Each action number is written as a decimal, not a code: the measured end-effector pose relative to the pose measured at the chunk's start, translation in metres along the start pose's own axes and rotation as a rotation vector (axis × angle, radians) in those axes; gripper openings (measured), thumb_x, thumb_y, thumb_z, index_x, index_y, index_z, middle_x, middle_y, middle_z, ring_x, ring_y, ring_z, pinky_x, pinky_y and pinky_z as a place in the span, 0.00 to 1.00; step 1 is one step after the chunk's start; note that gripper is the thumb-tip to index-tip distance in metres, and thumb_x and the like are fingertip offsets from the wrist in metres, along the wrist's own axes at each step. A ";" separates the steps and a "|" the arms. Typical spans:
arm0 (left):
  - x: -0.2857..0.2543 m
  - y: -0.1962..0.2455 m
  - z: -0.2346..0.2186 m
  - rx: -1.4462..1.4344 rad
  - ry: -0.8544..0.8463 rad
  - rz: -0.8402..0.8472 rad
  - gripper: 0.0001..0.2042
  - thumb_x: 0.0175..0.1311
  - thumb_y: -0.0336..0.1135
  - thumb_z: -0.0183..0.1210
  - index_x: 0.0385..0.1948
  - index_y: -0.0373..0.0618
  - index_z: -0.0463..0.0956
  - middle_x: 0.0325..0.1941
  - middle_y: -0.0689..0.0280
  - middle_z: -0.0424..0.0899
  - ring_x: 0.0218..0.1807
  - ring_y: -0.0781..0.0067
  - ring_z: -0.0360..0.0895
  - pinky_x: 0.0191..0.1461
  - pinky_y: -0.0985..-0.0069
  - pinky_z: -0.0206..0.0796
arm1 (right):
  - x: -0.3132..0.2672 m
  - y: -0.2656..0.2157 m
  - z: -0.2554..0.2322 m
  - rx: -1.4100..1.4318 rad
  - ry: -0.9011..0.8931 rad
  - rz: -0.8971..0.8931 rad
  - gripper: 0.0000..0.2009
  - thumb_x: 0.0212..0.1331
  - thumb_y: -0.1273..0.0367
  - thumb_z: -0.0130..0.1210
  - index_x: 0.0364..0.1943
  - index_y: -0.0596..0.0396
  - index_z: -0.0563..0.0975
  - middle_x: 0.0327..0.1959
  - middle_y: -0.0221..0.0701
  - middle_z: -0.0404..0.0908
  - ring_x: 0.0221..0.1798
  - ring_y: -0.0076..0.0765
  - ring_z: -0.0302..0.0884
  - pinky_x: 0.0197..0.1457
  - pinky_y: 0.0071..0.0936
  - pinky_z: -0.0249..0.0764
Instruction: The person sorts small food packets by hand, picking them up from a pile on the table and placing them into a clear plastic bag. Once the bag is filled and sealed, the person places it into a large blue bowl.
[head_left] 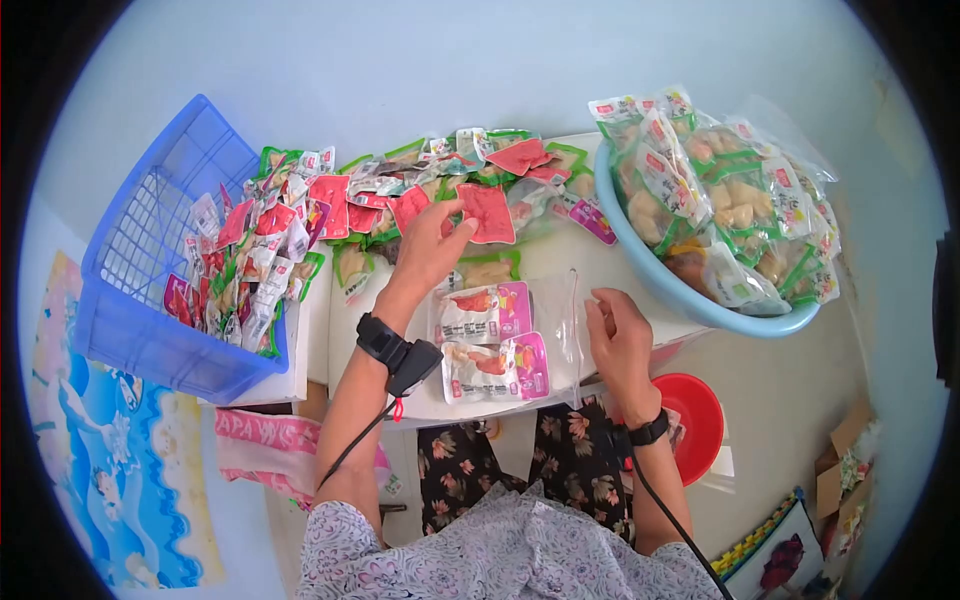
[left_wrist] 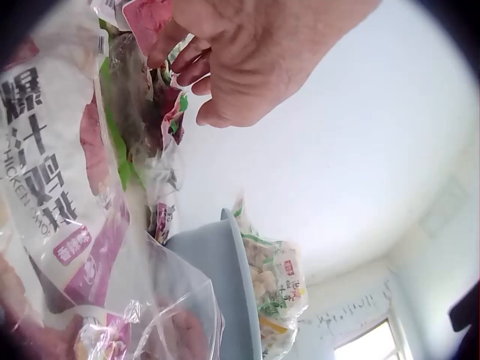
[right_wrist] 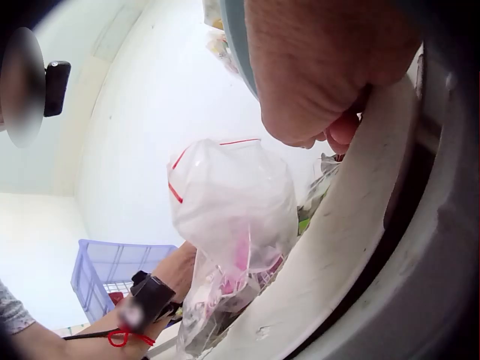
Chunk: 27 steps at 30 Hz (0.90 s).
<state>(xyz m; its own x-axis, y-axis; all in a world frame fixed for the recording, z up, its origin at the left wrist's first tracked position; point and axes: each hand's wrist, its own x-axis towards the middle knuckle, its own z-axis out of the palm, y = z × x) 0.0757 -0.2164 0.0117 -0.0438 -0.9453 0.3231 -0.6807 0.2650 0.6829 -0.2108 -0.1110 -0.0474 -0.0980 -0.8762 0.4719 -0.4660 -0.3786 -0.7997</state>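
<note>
My left hand (head_left: 432,240) reaches into the pile of snack packets (head_left: 390,190) on the white table (head_left: 620,255), and its thumb and fingers pinch a red packet (head_left: 488,212). In the left wrist view the curled fingers (left_wrist: 247,60) close on that packet (left_wrist: 146,19). My right hand (head_left: 618,335) grips the right edge of a clear zip bag (head_left: 560,310) lying near the table's front edge. Two pink and white packets (head_left: 482,312) (head_left: 497,368) lie in the bag. The right wrist view shows the bag (right_wrist: 232,202) bulging upward beside the curled right hand (right_wrist: 322,75).
A blue plastic basket (head_left: 140,300) tilted at the left spills several packets. A light blue basin (head_left: 680,295) heaped with packets stands at the right. A red bowl (head_left: 695,420) sits below the table's right edge, with cardboard boxes further right.
</note>
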 end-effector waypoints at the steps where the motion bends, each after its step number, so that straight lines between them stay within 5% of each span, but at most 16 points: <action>1: 0.006 -0.008 0.002 0.001 -0.001 0.003 0.24 0.69 0.45 0.63 0.59 0.35 0.79 0.60 0.51 0.83 0.56 0.57 0.82 0.59 0.64 0.74 | 0.000 0.000 0.000 0.007 0.000 0.003 0.10 0.65 0.74 0.63 0.48 0.60 0.80 0.34 0.41 0.82 0.26 0.36 0.76 0.33 0.32 0.75; 8: 0.041 -0.056 -0.020 0.033 0.016 0.003 0.20 0.67 0.41 0.64 0.55 0.36 0.82 0.52 0.52 0.88 0.54 0.57 0.86 0.60 0.65 0.75 | 0.000 0.001 0.000 0.025 -0.011 0.014 0.10 0.65 0.75 0.63 0.48 0.61 0.80 0.34 0.40 0.82 0.24 0.34 0.74 0.30 0.30 0.73; 18: 0.098 -0.069 -0.057 0.105 -0.016 0.027 0.16 0.68 0.33 0.60 0.54 0.38 0.82 0.51 0.53 0.89 0.54 0.59 0.86 0.61 0.66 0.75 | -0.002 0.004 0.002 0.062 -0.017 0.009 0.11 0.63 0.78 0.63 0.48 0.61 0.80 0.31 0.37 0.80 0.21 0.28 0.71 0.26 0.26 0.70; 24: 0.109 -0.103 -0.041 0.279 -0.079 0.144 0.22 0.66 0.34 0.59 0.62 0.44 0.79 0.66 0.52 0.81 0.68 0.53 0.77 0.71 0.62 0.68 | -0.001 0.003 0.002 0.027 -0.015 0.018 0.11 0.62 0.78 0.63 0.48 0.62 0.80 0.31 0.36 0.79 0.21 0.25 0.71 0.26 0.25 0.69; 27: 0.092 -0.071 -0.026 0.559 -0.162 0.060 0.24 0.67 0.35 0.61 0.66 0.44 0.76 0.72 0.54 0.76 0.75 0.55 0.70 0.78 0.66 0.61 | -0.001 0.003 0.002 0.030 -0.012 0.011 0.11 0.62 0.79 0.63 0.48 0.62 0.80 0.31 0.35 0.79 0.21 0.25 0.70 0.26 0.24 0.69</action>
<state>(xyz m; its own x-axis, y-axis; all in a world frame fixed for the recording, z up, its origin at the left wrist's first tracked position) 0.1388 -0.3174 0.0097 -0.1755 -0.9605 0.2159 -0.9541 0.2200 0.2030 -0.2101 -0.1120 -0.0511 -0.0926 -0.8835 0.4592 -0.4387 -0.3778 -0.8153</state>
